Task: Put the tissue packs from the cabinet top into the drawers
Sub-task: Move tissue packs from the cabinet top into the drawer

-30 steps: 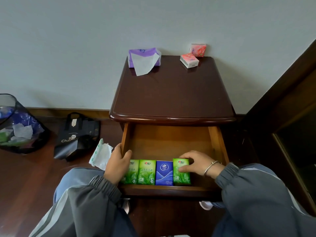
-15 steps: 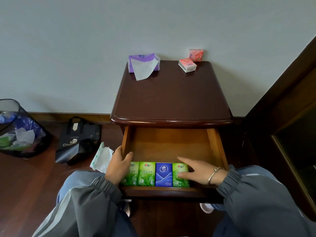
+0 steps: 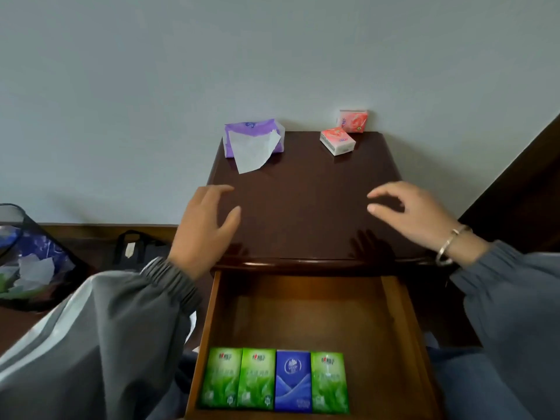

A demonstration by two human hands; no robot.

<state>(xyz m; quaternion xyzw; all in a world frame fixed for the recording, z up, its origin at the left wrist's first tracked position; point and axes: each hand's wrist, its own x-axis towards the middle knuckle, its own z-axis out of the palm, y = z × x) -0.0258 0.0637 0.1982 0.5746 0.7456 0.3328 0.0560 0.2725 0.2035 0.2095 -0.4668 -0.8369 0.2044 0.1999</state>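
Tissue packs, six counted: four stand in a row along the near edge of the open drawer [image 3: 403, 344], three green packs [image 3: 222, 378] and one blue pack [image 3: 293, 380], the blue third from your left. Two pink packs [image 3: 337, 141] remain at the far right corner of the cabinet top [image 3: 306, 207], one flat, one upright against the wall. One purple pack [image 3: 254, 137] with a loose sheet sits far left. Your left hand [image 3: 203, 231] and right hand [image 3: 415, 216] hover over the cabinet top, palms down, fingers spread and loosely curled, holding nothing.
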